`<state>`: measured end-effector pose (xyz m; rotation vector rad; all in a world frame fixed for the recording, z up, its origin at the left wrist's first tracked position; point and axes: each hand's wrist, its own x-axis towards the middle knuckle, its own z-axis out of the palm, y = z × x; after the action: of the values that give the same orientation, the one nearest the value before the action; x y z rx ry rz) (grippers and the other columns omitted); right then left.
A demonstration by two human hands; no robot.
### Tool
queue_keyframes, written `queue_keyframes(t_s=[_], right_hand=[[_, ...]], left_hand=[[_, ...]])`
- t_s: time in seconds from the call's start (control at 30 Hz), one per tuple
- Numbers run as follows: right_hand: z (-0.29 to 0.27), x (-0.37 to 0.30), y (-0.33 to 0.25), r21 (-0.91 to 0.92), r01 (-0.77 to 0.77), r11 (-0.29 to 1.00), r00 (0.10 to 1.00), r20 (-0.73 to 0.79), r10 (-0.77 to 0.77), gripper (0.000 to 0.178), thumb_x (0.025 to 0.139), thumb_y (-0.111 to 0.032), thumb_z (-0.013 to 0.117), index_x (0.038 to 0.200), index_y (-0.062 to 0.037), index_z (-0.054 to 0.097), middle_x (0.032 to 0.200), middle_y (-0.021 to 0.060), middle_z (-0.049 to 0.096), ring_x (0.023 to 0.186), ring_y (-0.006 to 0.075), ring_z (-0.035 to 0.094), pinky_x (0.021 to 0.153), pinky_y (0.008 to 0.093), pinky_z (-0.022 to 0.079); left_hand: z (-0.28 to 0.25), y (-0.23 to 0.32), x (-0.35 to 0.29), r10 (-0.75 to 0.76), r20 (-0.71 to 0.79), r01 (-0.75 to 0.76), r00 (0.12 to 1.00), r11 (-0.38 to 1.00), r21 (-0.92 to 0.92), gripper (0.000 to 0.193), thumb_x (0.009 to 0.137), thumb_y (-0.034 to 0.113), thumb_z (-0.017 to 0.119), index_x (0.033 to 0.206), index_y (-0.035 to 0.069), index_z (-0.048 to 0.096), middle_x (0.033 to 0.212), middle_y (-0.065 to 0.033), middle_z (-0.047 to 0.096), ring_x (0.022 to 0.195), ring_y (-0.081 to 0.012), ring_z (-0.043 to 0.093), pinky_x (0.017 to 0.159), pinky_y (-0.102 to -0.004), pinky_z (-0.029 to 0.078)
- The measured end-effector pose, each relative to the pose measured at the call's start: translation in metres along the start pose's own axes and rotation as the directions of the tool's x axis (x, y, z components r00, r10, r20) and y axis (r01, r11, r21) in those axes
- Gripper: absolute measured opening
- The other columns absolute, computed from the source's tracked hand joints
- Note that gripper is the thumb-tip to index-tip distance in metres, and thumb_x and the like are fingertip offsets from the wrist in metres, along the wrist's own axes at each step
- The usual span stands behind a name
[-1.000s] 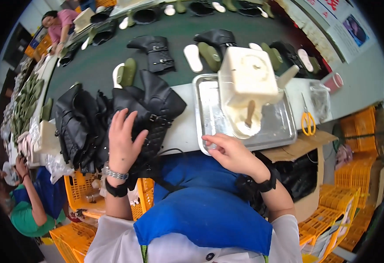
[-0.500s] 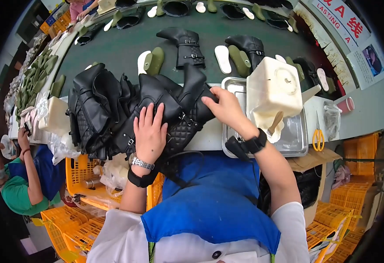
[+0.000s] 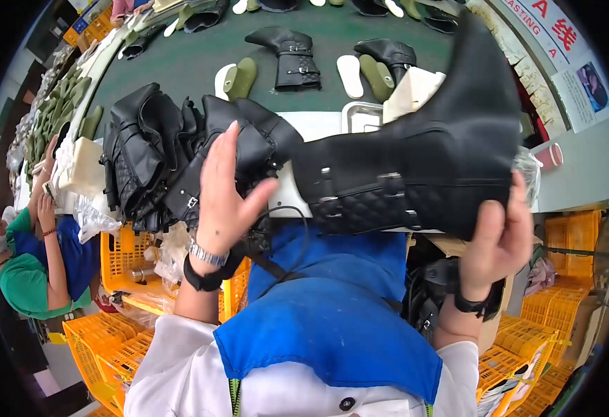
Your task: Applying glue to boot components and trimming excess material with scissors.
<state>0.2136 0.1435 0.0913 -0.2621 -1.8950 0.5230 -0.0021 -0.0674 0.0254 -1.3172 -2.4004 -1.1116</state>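
Note:
A tall black boot [image 3: 402, 163] with buckled straps and a quilted panel lies sideways in the air before me, its foot pointing up at the right. My right hand [image 3: 493, 243] grips it at the heel end, thumb in front and the fingertips partly behind it. My left hand [image 3: 224, 191] is open, fingers stretched up and thumb spread, and the boot's shaft is a short way to its right. Behind and beside that hand lies a heap of black boots [image 3: 153, 156] on the white bench edge [image 3: 308, 126].
On the green conveyor belt [image 3: 200, 76] stand more boots, white insoles [image 3: 350, 76] and olive green shoe lasts [image 3: 240, 78]. The held boot partly covers a metal tray [image 3: 361, 115] and a cream container [image 3: 410, 94]. Orange crates [image 3: 127, 267] are below; a co-worker in green [image 3: 30, 278] is at left.
My right hand has lifted one boot off the heap and swung it right and nearer, with its foot upward. My left hand has come off the heap and turned upright.

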Motion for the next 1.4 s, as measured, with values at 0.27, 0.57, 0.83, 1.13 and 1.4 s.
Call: queue_keyframes(t_s=[0.27,0.57,0.83,1.13,1.4], right_hand=[[0.058,-0.023,-0.021,0.166,0.257,0.952,0.952,0.129,-0.279,0.011,0.065,-0.003,0.067,0.071,-0.0024,0.059,0.058,0.0047,0.052,0.053,0.0196,0.050,0.079,0.0412,0.047],[0.034,-0.022,-0.005,0.045,0.175,0.984,0.901,0.394,-0.179,0.044,0.066,-0.028,0.071,0.104,-0.0089,0.060,0.078,0.0036,0.054,0.069,0.0202,0.052,0.075,0.0361,0.044],[0.011,-0.016,0.008,0.142,0.095,0.985,0.938,0.318,-0.136,0.046,0.063,-0.014,0.075,0.104,-0.0025,0.061,0.095,0.0110,0.061,0.084,0.0275,0.058,0.074,0.0361,0.048],[-0.016,-0.053,0.117,-0.315,-0.501,0.806,0.714,0.375,0.591,0.030,0.072,-0.014,0.070,0.099,-0.0028,0.063,0.076,0.0096,0.056,0.062,0.0208,0.056,0.057,0.0304,0.044],[0.020,-0.062,0.132,-0.413,-0.368,0.833,0.759,0.384,0.526,0.020,0.074,-0.022,0.069,0.085,-0.0074,0.064,0.067,0.0079,0.048,0.064,0.0259,0.053,0.058,0.0340,0.043]], left_hand=[[0.064,0.057,0.016,0.392,0.031,-0.384,0.919,0.912,-0.148,0.099,0.055,0.020,0.075,0.135,-0.003,0.021,0.132,-0.0270,0.030,0.119,-0.0435,0.035,0.099,-0.0513,0.027],[0.063,0.056,0.009,0.198,0.008,-0.167,0.980,0.845,-0.508,0.089,0.054,0.022,0.085,0.125,0.000,0.037,0.110,-0.0145,0.056,0.097,-0.0224,0.059,0.083,-0.0334,0.047],[0.042,0.026,0.008,0.051,0.264,0.131,0.963,0.767,-0.628,0.098,0.053,0.013,0.084,0.133,0.000,0.028,0.120,-0.0134,0.051,0.111,-0.0208,0.050,0.094,-0.0331,0.040],[0.015,-0.036,0.010,-0.058,0.616,0.604,0.786,0.287,-0.744,0.057,0.062,0.011,0.076,0.113,-0.002,0.055,0.111,-0.0091,0.060,0.099,-0.0213,0.056,0.090,-0.0338,0.043],[0.036,-0.028,0.040,0.366,0.807,0.281,0.463,0.803,-0.525,0.092,0.050,0.024,0.087,0.126,-0.001,0.041,0.115,-0.0081,0.054,0.105,-0.0173,0.050,0.094,-0.0321,0.039]])
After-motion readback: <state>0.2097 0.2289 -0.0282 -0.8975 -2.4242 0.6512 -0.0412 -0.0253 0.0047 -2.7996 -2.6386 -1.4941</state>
